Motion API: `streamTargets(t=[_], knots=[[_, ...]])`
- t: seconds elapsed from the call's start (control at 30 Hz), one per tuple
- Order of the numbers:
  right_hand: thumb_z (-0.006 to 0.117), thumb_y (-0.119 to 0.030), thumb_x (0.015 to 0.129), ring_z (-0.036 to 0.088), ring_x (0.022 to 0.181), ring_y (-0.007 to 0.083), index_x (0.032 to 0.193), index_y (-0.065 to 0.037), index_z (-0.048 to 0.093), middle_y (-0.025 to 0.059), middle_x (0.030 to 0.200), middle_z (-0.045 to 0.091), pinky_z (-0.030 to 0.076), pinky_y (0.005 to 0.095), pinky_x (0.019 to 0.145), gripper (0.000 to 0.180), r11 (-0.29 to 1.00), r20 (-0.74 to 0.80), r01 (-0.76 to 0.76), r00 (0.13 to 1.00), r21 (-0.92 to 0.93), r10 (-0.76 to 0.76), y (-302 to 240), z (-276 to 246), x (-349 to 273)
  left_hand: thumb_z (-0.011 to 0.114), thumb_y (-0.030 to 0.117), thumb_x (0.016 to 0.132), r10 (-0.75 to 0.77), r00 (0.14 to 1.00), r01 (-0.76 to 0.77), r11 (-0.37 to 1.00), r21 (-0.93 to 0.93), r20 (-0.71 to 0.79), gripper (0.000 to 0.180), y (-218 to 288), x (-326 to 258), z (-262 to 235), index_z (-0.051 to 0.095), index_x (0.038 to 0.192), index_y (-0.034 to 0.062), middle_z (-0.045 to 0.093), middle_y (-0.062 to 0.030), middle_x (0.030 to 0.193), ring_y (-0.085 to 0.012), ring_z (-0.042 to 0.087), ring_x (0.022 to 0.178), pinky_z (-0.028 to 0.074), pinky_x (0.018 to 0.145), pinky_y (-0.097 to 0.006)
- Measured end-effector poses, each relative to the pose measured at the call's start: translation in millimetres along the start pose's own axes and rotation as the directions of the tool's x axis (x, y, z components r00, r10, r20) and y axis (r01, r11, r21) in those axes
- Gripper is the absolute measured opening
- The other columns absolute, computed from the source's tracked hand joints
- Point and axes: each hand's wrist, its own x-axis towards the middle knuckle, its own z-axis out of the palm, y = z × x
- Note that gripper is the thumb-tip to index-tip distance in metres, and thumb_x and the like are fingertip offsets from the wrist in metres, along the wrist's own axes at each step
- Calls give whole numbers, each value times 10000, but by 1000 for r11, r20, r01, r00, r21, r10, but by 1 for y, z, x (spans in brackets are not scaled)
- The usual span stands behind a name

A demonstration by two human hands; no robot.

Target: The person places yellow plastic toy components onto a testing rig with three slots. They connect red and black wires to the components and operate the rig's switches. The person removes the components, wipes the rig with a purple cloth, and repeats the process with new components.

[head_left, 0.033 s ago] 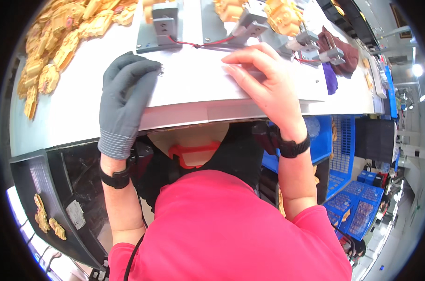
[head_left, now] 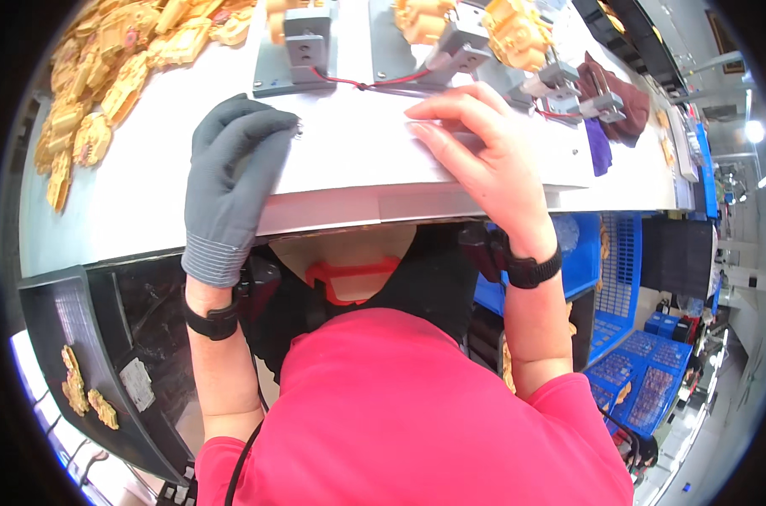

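Note:
My left hand [head_left: 231, 169] wears a grey knit glove and rests on the white worktable [head_left: 147, 194] near its front edge. Its fingers are curled, with the tips pinched on a tiny metal piece [head_left: 299, 128]. My bare right hand [head_left: 484, 143] lies flat on the table, palm down, fingers pointing left, just below a red wire [head_left: 374, 83]. That wire runs between two grey metal fixtures [head_left: 303, 46]. A black band sits on each wrist.
A heap of tan plastic parts [head_left: 105, 76] covers the table's far left, with more [head_left: 509, 29] at the top right. Dark red and purple cloths [head_left: 606, 110] lie at the right. A black tray [head_left: 105, 354] sits lower left. Blue crates [head_left: 636, 371] stand lower right.

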Motion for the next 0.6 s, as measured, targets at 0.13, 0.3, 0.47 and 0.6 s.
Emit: streamTargets(t=[0.13, 0.3, 0.47, 0.6], knots=[[716, -99, 875, 611, 889, 209, 978, -59, 715, 61, 943, 622, 512, 315, 761, 111, 999, 53, -5, 999, -33, 7, -3, -3, 1, 671, 82, 873, -4, 1000, 6, 995, 98, -27, 179, 3, -1, 0, 721, 1039, 33, 595, -99, 1137, -248, 523, 1168, 444, 983, -352], [729, -79, 850, 608, 932, 231, 1002, -61, 712, 80, 982, 616, 522, 326, 791, 155, 998, 64, -16, 998, -61, 20, -6, -5, 3, 686, 90, 859, -12, 999, 17, 994, 105, -53, 177, 2, -2, 0, 733, 1024, 47, 608, -98, 1111, -261, 508, 1182, 418, 1005, -372], [729, -64, 835, 588, 1068, 276, 1039, -35, 671, 111, 1121, 583, 517, 350, 892, 215, 993, 81, -41, 995, -110, 50, -11, -16, 4, 643, 34, 879, 37, 999, -36, 983, 178, -4, 178, 2, -2, -2, 695, 1048, 6, 551, -97, 1140, -223, 531, 1145, 429, 997, -340], [692, -41, 853, 577, 1092, 283, 994, -17, 643, 125, 1161, 563, 519, 348, 901, 151, 994, 110, -61, 991, -87, 71, -9, -15, 3, 652, 36, 871, 48, 999, -48, 978, 201, 6, 169, 2, -1, -3, 698, 1030, 6, 554, -104, 1131, -241, 527, 1152, 425, 1000, -349]])
